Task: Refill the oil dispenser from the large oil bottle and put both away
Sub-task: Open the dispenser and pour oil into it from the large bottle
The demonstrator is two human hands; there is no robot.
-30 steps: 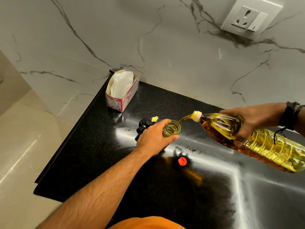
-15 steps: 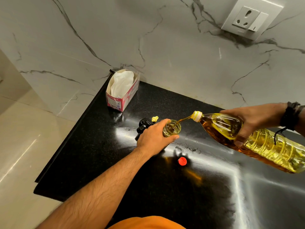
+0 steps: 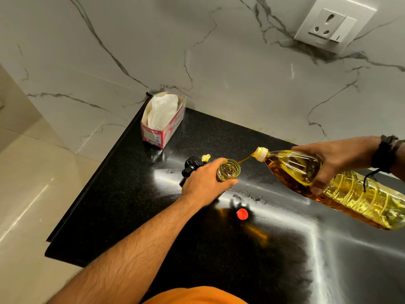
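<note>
Fingers of the left hand (image 3: 203,183) wrap the glass oil dispenser (image 3: 228,170), steadying it upright on the black counter (image 3: 122,205); the right hand (image 3: 328,163) grips the shoulder of the large oil bottle (image 3: 341,185), tilted so a thin stream enters the dispenser's mouth. That bottle looks heavy, soft-walled and probably slick, so a grip nearer mid-body seems safer. Left of the dispenser lies its black spray head (image 3: 191,166), with the counter's edge well beyond; the red cap (image 3: 242,214) sits nearer the person.

It was a home kitchen: a black granite counter (image 3: 131,194) met a marble-look wall (image 3: 219,62) with a socket (image 3: 331,25), and a tissue box (image 3: 162,126) stood far left.
</note>
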